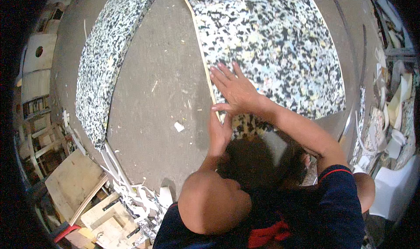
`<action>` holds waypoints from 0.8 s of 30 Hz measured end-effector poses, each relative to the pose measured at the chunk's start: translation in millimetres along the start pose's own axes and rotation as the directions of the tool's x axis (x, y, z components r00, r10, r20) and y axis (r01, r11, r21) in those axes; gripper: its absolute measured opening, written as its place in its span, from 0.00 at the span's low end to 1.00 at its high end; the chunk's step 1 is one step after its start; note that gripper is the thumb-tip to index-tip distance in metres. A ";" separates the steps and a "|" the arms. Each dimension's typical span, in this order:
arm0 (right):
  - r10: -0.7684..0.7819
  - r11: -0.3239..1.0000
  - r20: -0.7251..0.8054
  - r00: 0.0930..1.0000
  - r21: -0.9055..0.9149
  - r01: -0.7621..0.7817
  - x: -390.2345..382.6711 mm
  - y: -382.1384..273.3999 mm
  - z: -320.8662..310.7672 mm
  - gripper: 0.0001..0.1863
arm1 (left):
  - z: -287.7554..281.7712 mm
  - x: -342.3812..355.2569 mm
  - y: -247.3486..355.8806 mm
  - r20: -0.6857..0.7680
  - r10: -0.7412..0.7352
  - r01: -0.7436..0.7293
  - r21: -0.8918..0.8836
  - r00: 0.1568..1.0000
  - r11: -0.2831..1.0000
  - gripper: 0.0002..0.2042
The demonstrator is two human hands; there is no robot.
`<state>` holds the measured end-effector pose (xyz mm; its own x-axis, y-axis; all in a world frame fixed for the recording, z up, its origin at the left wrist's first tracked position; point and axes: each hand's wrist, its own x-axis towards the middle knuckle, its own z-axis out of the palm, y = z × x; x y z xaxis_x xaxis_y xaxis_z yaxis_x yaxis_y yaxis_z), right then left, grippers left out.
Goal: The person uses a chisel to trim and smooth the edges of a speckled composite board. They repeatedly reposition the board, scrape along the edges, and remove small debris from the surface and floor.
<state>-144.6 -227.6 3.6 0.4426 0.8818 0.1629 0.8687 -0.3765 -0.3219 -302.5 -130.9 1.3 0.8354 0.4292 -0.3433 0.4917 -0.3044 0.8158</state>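
A large speckled foam sheet (280, 48), black, white and pale yellow, spreads before me with a thin cream edge along its left side. My right hand (236, 89) lies palm down on its near left part, fingers spread and thumb reaching to the edge. Just below, my left hand (220, 128) pinches that edge near the sheet's lower left corner; some of its fingers are hidden. My forearms and body shade the sheet's nearest part, so its near border is hard to make out.
A long curved foam strip (98, 78) lies to the left on the grey surface (162, 74). White scraps (140, 201) and wooden boards (74, 183) are piled at lower left. More offcuts (396, 113) heap along the right side. A small white scrap (178, 126) lies left of my hands.
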 end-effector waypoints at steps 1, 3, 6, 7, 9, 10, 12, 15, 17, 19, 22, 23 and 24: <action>0.034 0.995 0.091 0.995 0.088 -0.042 6.2 5.8 -4.7 0.53 | 1.0 -0.3 1.7 -0.024 0.068 -0.069 -0.067 0.997 0.995 0.31; 0.049 0.969 0.176 0.983 0.231 -0.090 28.0 21.5 -13.3 0.51 | 2.7 -1.5 6.1 -0.070 0.164 -0.175 -0.187 0.984 0.967 0.31; 0.180 0.983 -0.075 0.981 0.057 -0.176 86.7 52.3 -9.4 0.46 | 1.4 -4.1 13.2 0.004 -0.063 0.063 -0.194 0.998 0.979 0.31; 0.214 0.976 -0.113 0.970 -0.010 -0.217 105.7 61.9 -4.9 0.46 | -0.5 -3.6 14.9 0.027 -0.122 0.125 -0.161 0.992 0.979 0.31; 0.233 0.967 -0.089 0.968 -0.088 -0.241 135.8 77.9 6.7 0.45 | -2.9 -2.5 16.2 0.084 -0.154 0.164 -0.129 0.985 0.978 0.32; 0.258 0.957 -0.041 0.965 -0.128 -0.261 143.9 82.4 12.9 0.45 | -3.5 -1.8 15.2 0.047 -0.111 0.114 -0.073 0.993 0.991 0.32; 0.293 0.945 -0.025 0.956 -0.143 -0.293 151.7 85.3 19.8 0.45 | -1.5 -2.0 9.7 0.005 -0.066 0.066 -0.032 0.998 0.997 0.33; 0.351 0.930 -0.027 0.936 -0.111 -0.351 155.8 83.9 15.3 0.44 | 2.9 -4.7 -3.7 0.002 -0.050 0.051 -0.010 0.999 0.999 0.36; 0.361 0.932 0.059 0.931 -0.061 -0.358 160.5 83.8 6.8 0.43 | 6.5 -6.2 -12.5 -0.013 -0.044 0.045 0.037 0.999 0.998 0.38; 0.399 0.916 0.110 0.910 -0.009 -0.401 167.2 88.5 -0.2 0.47 | 8.7 -7.6 -16.4 -0.025 -0.006 0.007 0.013 1.000 1.000 0.39; 0.477 0.878 0.045 0.878 -0.069 -0.474 182.3 93.1 2.8 0.51 | 6.8 -8.5 -9.2 -0.039 -0.034 0.034 0.011 0.999 0.999 0.39; 0.471 0.881 0.044 0.881 -0.081 -0.466 186.9 93.0 6.0 0.53 | 5.2 -8.0 -4.1 0.013 -0.093 0.092 0.032 0.996 0.995 0.38; 0.477 0.878 0.097 0.873 -0.084 -0.471 191.9 93.9 8.7 0.55 | 3.2 -7.9 2.0 0.011 -0.148 0.148 0.009 0.989 0.989 0.38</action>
<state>20.0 -91.2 -3.5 0.7796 0.6180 -0.1018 0.5735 -0.7696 -0.2807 -307.3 -137.6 4.1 0.7558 0.4601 -0.4659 0.6124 -0.2450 0.7516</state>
